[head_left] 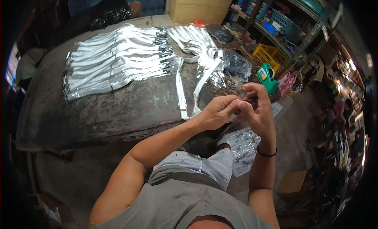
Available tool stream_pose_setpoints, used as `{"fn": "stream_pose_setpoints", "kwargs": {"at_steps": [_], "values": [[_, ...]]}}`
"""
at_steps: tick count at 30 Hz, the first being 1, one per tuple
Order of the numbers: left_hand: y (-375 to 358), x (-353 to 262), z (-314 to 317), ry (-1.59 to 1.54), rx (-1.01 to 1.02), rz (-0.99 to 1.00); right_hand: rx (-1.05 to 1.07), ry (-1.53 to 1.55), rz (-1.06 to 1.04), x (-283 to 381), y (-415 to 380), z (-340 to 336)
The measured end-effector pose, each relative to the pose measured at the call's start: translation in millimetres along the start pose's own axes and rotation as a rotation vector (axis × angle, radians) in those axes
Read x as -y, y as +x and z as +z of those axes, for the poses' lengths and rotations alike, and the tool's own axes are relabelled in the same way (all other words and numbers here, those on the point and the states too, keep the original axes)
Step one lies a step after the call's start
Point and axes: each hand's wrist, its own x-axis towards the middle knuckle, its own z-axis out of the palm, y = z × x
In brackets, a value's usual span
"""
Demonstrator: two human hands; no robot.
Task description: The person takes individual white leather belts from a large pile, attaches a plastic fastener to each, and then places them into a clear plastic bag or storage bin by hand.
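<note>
My left hand (217, 112) and my right hand (258, 112) meet above the table's near right edge, their thumbs and fingers pinched together. A thin, partly clear piece with a pinkish tint shows just below the fingertips, too small and covered to name. Beyond my left hand, white strips (181, 91) in clear plastic hang toward the table's near edge. They trail from a loose pile of white strips (191, 38). Further left lies a broad row of white strips (118, 58) in clear plastic sleeves. A green tape dispenser (267, 78) stands just past my right hand.
The dark, worn table (94, 115) spans the left and middle. Black plastic bags (237, 66) lie on its right side. Behind are a yellow crate (269, 56), metal shelving (303, 16) and a cardboard box (201, 8). Below my hands sits a clear container (242, 150) of plastic packets.
</note>
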Motion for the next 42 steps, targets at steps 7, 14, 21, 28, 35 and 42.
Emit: {"fn": "stream_pose_setpoints", "kwargs": {"at_steps": [7, 14, 21, 28, 35, 42], "values": [[-0.1, -21.4, -11.5, -0.397, 0.127, -0.07, 0.069, -0.079, -0.162, -3.0, 9.1, -9.6], [8.2, 5.9, -54.9, 0.138, 0.601, -0.094, -0.368, -0.034, -0.445, -8.9, 46.2, -33.5], [68.4, -4.2, -64.7, -0.062, 0.642, -0.107, -0.578, -0.094, -0.44, -4.7, 130.6, -77.7], [123.8, -64.5, -70.1, -0.458, 0.692, -0.277, -0.642, -1.432, -0.86, 14.4, 236.3, -145.5], [149.6, -124.5, -82.8, -0.698, 0.746, -0.314, -0.622, -0.058, -0.741, 45.6, 368.5, -117.7], [131.6, -148.0, -130.1, -0.508, 0.718, -0.281, -0.544, -0.391, -0.957, 70.8, 445.4, -89.9]]}}
